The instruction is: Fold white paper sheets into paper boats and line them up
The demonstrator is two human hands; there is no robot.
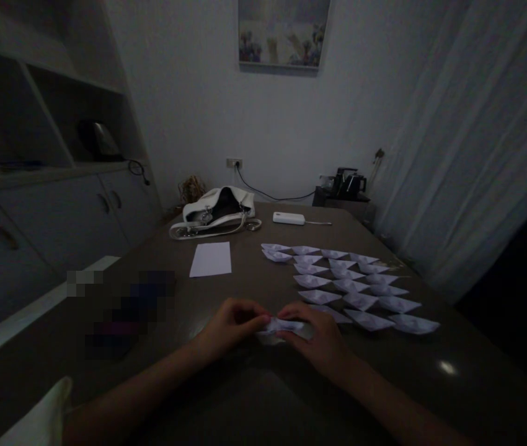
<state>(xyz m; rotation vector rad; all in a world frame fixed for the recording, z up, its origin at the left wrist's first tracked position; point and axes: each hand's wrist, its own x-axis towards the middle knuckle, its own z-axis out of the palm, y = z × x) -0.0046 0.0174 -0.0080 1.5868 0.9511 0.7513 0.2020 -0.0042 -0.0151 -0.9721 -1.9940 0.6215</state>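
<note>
Between my two hands, just above the near part of the dark table, is a small folded piece of white paper (283, 325). My left hand (235, 322) pinches its left end between thumb and fingers. On the other end, my right hand (314, 337) grips it with thumb and forefinger. My fingers cover parts of the paper, so its exact folded shape is hard to make out. Close to my right hand, several folded white paper boats (359, 300) stand in rows on the table. A white sheet stack (211, 259) lies flat, farther off and to the left.
A white handbag (219, 207) with its strap rests at the table's far side. Right of it lies a white power strip-like device (288, 218) with a short cable. A blurred-out dark patch (128, 316) covers something at left. Kettles (349, 183) stand beyond the table.
</note>
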